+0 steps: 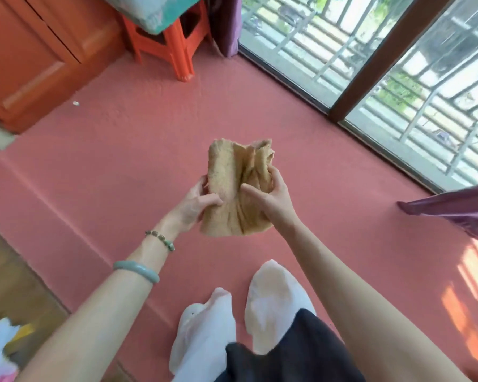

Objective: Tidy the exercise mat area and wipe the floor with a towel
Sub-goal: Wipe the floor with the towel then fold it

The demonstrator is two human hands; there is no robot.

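A crumpled tan towel [236, 186] hangs in the air above the pink exercise mat [116, 150], held between both hands. My left hand [195, 205] pinches its left edge with thumb and fingers. My right hand [271, 197] grips the bunched right side, fingers curled into the cloth. The towel's top edge stands up loosely and its bottom sags below my wrists. My two feet in white socks [271, 301] stand on the mat below.
An orange plastic stool [174, 48] stands at the far edge under a cushion. A wooden cabinet [31, 53] is at left. Sliding glass doors [370, 59] run along the right, with purple curtains [458, 208]. A small white scrap [76, 103] lies on the mat. Wooden floor [9, 274] lies at the left.
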